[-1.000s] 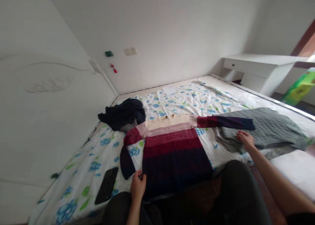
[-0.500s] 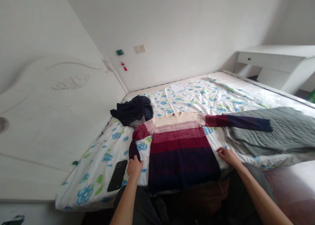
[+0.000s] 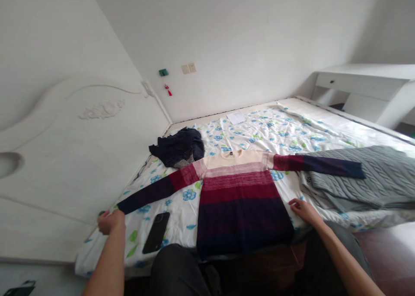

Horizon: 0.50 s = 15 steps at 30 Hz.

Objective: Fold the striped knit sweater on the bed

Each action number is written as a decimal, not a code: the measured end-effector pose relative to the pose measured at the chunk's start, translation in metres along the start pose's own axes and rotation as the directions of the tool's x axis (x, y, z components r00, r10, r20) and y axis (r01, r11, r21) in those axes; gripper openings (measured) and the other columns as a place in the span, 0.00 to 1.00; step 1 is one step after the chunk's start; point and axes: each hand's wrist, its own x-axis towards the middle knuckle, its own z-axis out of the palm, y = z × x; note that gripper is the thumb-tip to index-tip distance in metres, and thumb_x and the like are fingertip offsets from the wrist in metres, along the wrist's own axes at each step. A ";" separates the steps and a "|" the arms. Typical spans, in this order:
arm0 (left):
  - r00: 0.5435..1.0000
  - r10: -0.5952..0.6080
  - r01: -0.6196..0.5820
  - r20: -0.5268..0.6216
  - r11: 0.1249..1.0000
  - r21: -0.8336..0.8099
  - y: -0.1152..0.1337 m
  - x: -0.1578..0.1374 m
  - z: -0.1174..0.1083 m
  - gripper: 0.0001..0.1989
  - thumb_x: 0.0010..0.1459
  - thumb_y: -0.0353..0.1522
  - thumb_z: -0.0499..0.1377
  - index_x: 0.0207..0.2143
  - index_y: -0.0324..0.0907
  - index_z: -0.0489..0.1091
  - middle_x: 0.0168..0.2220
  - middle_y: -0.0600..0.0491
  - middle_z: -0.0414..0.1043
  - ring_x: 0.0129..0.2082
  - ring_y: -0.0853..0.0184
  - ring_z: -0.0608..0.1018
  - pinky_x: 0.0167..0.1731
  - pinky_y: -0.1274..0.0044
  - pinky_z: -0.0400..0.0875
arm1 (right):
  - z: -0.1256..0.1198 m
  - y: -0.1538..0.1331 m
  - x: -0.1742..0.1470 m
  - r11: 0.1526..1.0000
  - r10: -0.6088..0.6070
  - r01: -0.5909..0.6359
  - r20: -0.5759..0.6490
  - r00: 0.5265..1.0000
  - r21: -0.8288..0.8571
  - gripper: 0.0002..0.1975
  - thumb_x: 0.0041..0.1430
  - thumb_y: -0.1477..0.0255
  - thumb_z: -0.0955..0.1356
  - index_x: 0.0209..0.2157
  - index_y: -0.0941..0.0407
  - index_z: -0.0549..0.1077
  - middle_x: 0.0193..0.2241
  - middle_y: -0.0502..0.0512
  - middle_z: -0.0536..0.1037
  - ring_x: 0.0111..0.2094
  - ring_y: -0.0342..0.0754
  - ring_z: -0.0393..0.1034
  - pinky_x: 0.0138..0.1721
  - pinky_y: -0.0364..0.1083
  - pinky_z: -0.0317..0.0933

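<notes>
A striped sweater [image 3: 240,196], cream at the neck and fading through red to dark navy, lies flat on the flowered bed sheet [image 3: 259,129] with both sleeves spread out. My left hand [image 3: 110,221] grips the cuff of its left sleeve, stretched toward the headboard. My right hand [image 3: 301,209] rests flat on the sheet against the sweater's lower right edge. The right sleeve lies across a grey cable-knit sweater [image 3: 366,179].
A black phone [image 3: 156,232] lies on the sheet between the left sleeve and the bed's front edge. A dark crumpled garment [image 3: 178,147] sits near the headboard [image 3: 65,157]. A white paper [image 3: 236,117] lies far back. A white desk [image 3: 369,90] stands at right.
My left hand pulled the left sleeve out from its folded-down position and stretched it left toward the headboard. My right hand came back from the grey sweater to the striped sweater's right edge.
</notes>
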 end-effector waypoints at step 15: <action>0.466 0.427 -0.109 0.775 0.897 -0.429 0.061 -0.242 0.112 0.29 0.55 0.46 0.74 0.57 0.46 0.81 0.64 0.40 0.84 0.70 0.48 0.80 0.66 0.64 0.78 | 0.017 -0.042 -0.012 0.951 0.107 -0.206 0.381 0.919 0.229 0.29 0.44 0.49 0.84 0.39 0.53 0.80 0.23 0.48 0.77 0.24 0.47 0.71 0.25 0.42 0.62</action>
